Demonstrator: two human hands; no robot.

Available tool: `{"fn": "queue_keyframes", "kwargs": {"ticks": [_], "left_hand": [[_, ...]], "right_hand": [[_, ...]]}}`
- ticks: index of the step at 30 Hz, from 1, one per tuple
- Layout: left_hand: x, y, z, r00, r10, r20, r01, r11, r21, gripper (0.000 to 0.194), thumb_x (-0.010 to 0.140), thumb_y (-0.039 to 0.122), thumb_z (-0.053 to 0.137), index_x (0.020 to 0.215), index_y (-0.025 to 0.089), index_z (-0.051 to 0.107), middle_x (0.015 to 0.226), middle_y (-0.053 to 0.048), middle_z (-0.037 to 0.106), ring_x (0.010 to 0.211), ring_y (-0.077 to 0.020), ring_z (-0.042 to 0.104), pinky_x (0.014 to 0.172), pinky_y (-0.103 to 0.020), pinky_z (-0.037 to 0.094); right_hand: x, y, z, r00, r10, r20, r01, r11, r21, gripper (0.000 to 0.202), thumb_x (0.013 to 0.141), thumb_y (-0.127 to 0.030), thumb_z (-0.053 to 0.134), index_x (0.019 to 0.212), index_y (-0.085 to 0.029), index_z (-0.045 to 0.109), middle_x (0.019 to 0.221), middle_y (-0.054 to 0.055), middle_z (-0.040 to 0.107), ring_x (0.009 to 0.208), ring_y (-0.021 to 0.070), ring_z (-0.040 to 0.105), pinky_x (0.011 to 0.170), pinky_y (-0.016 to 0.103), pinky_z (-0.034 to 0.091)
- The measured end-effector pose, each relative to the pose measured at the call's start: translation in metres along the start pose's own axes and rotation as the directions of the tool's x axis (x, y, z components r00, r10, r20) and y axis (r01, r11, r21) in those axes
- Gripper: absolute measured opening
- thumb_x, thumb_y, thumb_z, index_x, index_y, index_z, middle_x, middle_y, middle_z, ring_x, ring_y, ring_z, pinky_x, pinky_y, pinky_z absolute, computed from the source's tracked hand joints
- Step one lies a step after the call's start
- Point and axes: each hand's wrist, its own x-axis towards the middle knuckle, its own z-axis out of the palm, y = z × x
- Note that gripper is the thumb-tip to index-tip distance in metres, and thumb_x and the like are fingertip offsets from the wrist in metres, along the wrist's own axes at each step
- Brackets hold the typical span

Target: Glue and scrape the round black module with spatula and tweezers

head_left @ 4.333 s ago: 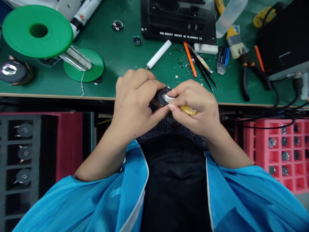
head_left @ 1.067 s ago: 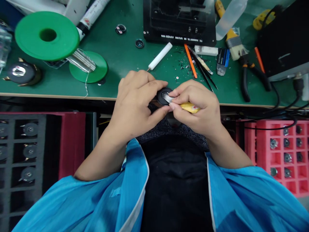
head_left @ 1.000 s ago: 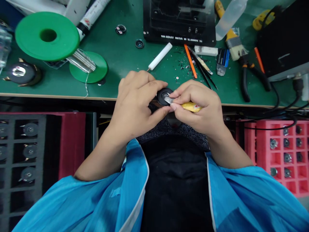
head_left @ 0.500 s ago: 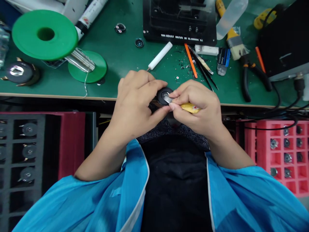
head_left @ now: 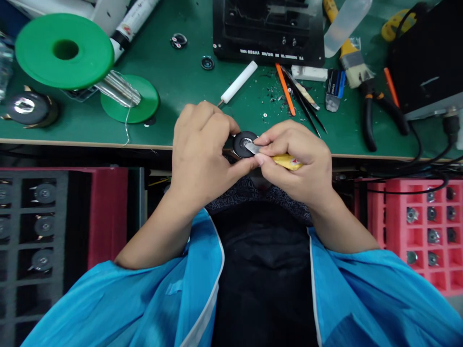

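Note:
My left hand point(head_left: 204, 152) is closed around a small round black part point(head_left: 238, 144) with a shiny metal centre, held at the bench's front edge. Thumb and fingers grip its rim from the left. My right hand point(head_left: 298, 156) pinches a knife with a yellow handle point(head_left: 287, 161) close to its blade. The flat metal blade point(head_left: 252, 147) points left, its tip over the part's centre; whether it touches or sits a little above I cannot tell. Just beyond my left hand lies a white-handled tool point(head_left: 238, 83) with a thin metal tip.
On the green bench point(head_left: 181, 91) stand a solder wire spool point(head_left: 125, 91) at left and a black fixture point(head_left: 267, 36) at back. Tweezers point(head_left: 304, 103), a brush point(head_left: 356, 70) and pliers point(head_left: 368, 120) lie right. Foam trays point(head_left: 414, 236) with round parts flank my lap.
The fingers of my left hand have drawn back and curled, showing more of the black part's top. The knife stays at its centre. The view has shifted very slightly.

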Motion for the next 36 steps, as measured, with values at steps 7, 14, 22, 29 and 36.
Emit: {"fn": "queue_keyframes", "kwargs": {"ticks": [7, 14, 22, 29, 36], "left_hand": [[-0.002, -0.008, -0.002, 0.992, 0.118, -0.034, -0.121, 0.985, -0.126, 0.028, 0.115, 0.049, 0.075, 0.132, 0.026, 0.074, 0.127, -0.011, 0.08, 0.12, -0.0363, 0.078, 0.106, -0.061, 0.058], [-0.002, -0.009, 0.003, 0.997, 0.071, -0.041, -0.076, 0.988, -0.135, 0.022, 0.114, 0.049, 0.074, 0.122, 0.029, 0.07, 0.123, -0.011, 0.077, 0.118, -0.0378, 0.074, 0.107, -0.062, 0.054], [-0.002, -0.008, 0.002, 0.997, 0.078, -0.023, -0.08, 0.992, -0.099, 0.024, 0.116, 0.05, 0.071, 0.12, 0.027, 0.071, 0.123, -0.013, 0.078, 0.117, -0.0373, 0.074, 0.102, -0.061, 0.057], [-0.002, -0.004, -0.001, 0.999, 0.035, 0.027, -0.034, 0.998, -0.057, 0.023, 0.12, 0.052, 0.068, 0.122, 0.029, 0.071, 0.128, -0.011, 0.079, 0.123, -0.0352, 0.074, 0.105, -0.062, 0.06], [-0.004, -0.015, 0.01, 0.996, 0.073, -0.053, -0.08, 0.985, -0.154, 0.031, 0.114, 0.059, 0.077, 0.123, 0.031, 0.07, 0.125, -0.009, 0.075, 0.121, -0.0377, 0.074, 0.109, -0.062, 0.056]], "right_hand": [[0.001, 0.001, 0.0, 0.999, -0.022, 0.028, 0.022, 1.0, -0.003, 0.015, 0.102, -0.013, 0.083, 0.094, -0.026, 0.079, 0.107, 0.004, 0.089, 0.103, 0.0227, 0.089, 0.088, 0.04, 0.074], [0.001, 0.001, 0.001, 0.998, -0.045, 0.039, 0.046, 0.999, -0.019, 0.016, 0.103, -0.013, 0.082, 0.096, -0.027, 0.078, 0.107, 0.003, 0.089, 0.104, 0.0226, 0.089, 0.087, 0.04, 0.076], [0.002, 0.001, 0.001, 0.997, -0.052, 0.055, 0.053, 0.998, -0.024, 0.018, 0.103, -0.012, 0.083, 0.093, -0.026, 0.077, 0.104, 0.003, 0.087, 0.102, 0.0222, 0.088, 0.088, 0.04, 0.075], [0.004, 0.001, 0.001, 0.996, -0.053, 0.067, 0.055, 0.998, -0.03, 0.019, 0.103, -0.012, 0.08, 0.092, -0.027, 0.076, 0.103, 0.002, 0.086, 0.101, 0.0222, 0.087, 0.086, 0.04, 0.074], [0.007, 0.002, -0.001, 0.995, -0.061, 0.084, 0.064, 0.997, -0.035, 0.021, 0.103, -0.01, 0.077, 0.092, -0.027, 0.073, 0.102, 0.001, 0.085, 0.1, 0.0222, 0.086, 0.085, 0.04, 0.073]]}}
